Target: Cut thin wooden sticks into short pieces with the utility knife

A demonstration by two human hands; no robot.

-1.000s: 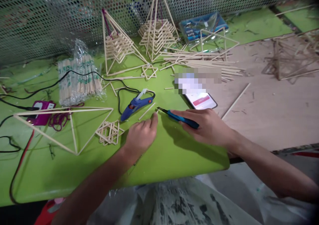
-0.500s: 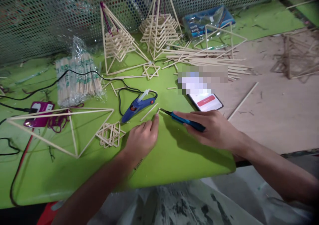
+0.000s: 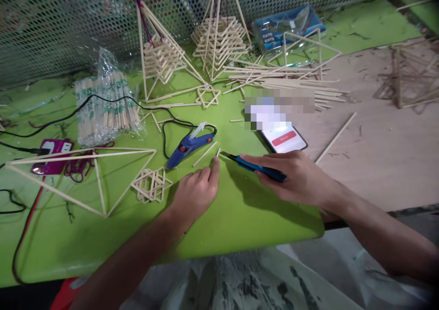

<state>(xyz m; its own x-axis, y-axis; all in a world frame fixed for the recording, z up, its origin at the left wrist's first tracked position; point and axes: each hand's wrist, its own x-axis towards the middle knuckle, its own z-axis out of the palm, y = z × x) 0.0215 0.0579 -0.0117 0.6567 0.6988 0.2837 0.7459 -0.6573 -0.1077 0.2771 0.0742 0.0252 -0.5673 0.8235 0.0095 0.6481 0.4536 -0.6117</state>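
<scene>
My right hand (image 3: 300,177) is wrapped round a blue utility knife (image 3: 255,166), its blade out and pointing left. Just left of the blade tip, a small gap away, the end of a thin wooden stick (image 3: 218,153) shows past the index finger of my left hand (image 3: 197,189). That hand presses the stick down on the green table, fingers bent; the rest of the stick is hidden under it. A short loose stick (image 3: 205,154) lies beside it, near a blue glue gun (image 3: 187,150). Left of my hand sits a small star-shaped stack of sticks (image 3: 152,185).
A phone (image 3: 281,136) lies beyond my right hand. Bagged sticks (image 3: 106,104), a triangular stick frame (image 3: 103,182) and a purple box with cables (image 3: 51,157) are on the left. Two stick pyramids (image 3: 161,56) (image 3: 219,40) and loose sticks (image 3: 281,79) stand behind.
The knife blade has drawn slightly away to the right from the stick's end, leaving a gap. My left hand stays in nearly the same place.
</scene>
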